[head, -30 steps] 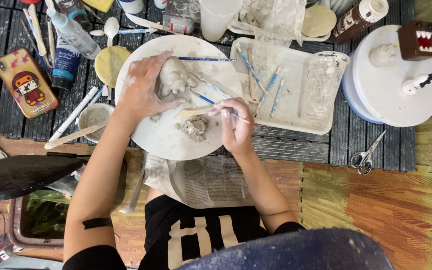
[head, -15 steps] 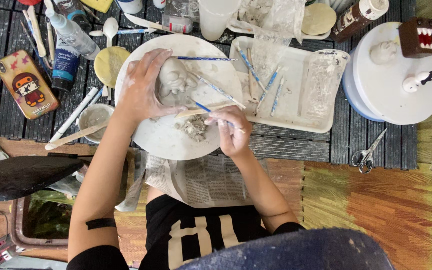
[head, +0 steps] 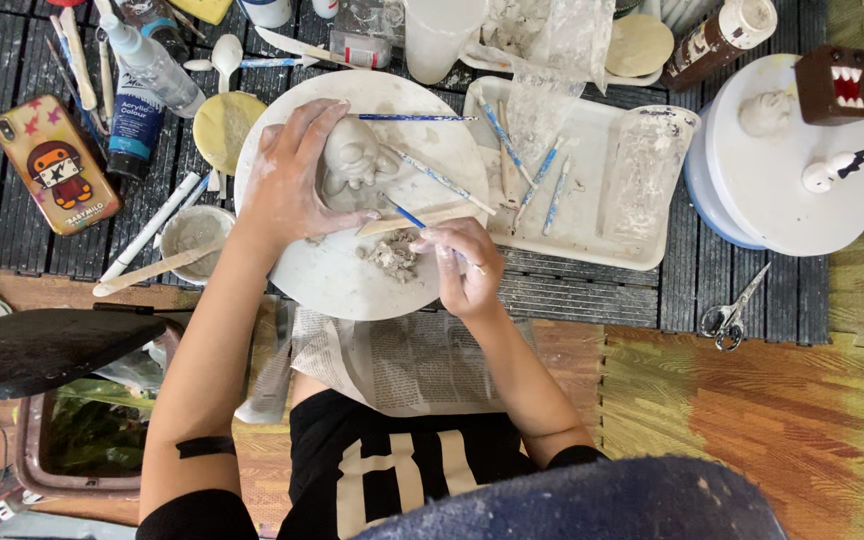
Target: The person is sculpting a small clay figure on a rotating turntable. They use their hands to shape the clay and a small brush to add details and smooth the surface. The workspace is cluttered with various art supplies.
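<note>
The round board [head: 347, 285] sits at centre frame on the dark slatted bench [head: 592, 290], its lower rim just short of the bench's near edge, where newspaper [head: 392, 360] hangs over. The board is hemmed in: a white tray [head: 592, 215] touches or nearly touches its right rim, a yellow disc [head: 222, 125] and a small bowl [head: 192, 230] crowd its left, and bottles and a cup stand along the upper edge. The only open room is the lower part of the board, a strip of bare bench below the tray, and the floor mat at lower right. A white turntable [head: 782, 200] at upper right stands apart from the tray, scissors [head: 732, 310] lie below it, and a phone [head: 47, 160] lies at upper left.

The clay figure [head: 352, 165] stands on the upper middle of the board. The left hand [head: 292, 185] wraps it from the left, its grip closed round the figure's side and back, fingers curled over the top. The right hand [head: 462, 260] is just below and right of the figure, its grip pinched shut on a blue-handled tool [head: 407, 213] whose tip reaches the figure's base. A flat wooden stick [head: 412, 222] lies beneath that tool, and clay scraps [head: 390, 258] lie beside the right hand's fingers. Two brushes [head: 432, 170] lie across the board's upper right.
</note>
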